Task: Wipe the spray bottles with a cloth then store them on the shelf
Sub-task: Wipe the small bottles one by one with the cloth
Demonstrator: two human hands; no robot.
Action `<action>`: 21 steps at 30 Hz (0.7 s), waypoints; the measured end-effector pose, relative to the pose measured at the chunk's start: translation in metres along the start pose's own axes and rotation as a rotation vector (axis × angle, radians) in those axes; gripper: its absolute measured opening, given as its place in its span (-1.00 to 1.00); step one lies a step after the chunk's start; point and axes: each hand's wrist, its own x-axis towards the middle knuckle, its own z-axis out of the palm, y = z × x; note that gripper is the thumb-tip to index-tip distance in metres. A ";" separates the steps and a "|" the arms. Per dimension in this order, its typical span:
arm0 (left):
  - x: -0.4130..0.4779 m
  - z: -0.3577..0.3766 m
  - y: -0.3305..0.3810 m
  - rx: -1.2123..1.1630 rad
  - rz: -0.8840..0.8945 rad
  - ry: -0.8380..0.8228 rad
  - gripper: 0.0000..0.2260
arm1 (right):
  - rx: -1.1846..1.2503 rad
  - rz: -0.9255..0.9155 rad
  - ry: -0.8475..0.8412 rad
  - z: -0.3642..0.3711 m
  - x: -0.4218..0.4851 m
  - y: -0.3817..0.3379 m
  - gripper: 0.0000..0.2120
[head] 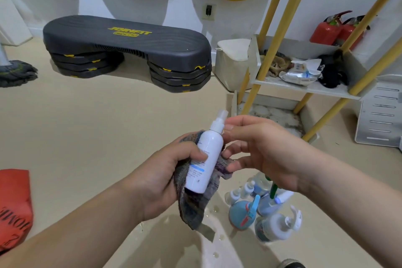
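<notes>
My left hand [165, 172] grips a white spray bottle [206, 154] wrapped from behind in a grey-purple cloth [195, 204]. The bottle stands tilted, its clear cap pointing up. My right hand [258, 150] hovers just right of the bottle, fingers loosely bent toward its neck and side, fingertips close to it or touching it. On the floor below my right hand stands a cluster of several other spray bottles [261, 209], white and blue. The white shelf [309, 88] with yellow legs stands at the upper right.
The shelf's lower board holds rags, a wipes packet [301, 72] and a dark cloth. Red fire extinguishers [335, 29] sit behind it. A black step platform [128, 50] stands on the floor ahead. A red bag [14, 206] lies at left. Water drops spot the floor.
</notes>
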 end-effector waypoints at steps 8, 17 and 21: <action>0.003 0.000 -0.003 -0.100 -0.089 0.016 -0.56 | -0.052 -0.109 -0.075 -0.004 0.004 0.007 -0.80; 0.001 0.015 -0.010 0.424 0.255 0.254 -0.54 | -0.252 -0.161 0.071 0.003 0.005 0.017 -0.79; 0.000 0.017 -0.015 0.571 0.305 0.255 -0.51 | -0.274 -0.138 0.063 0.005 0.004 0.019 -0.77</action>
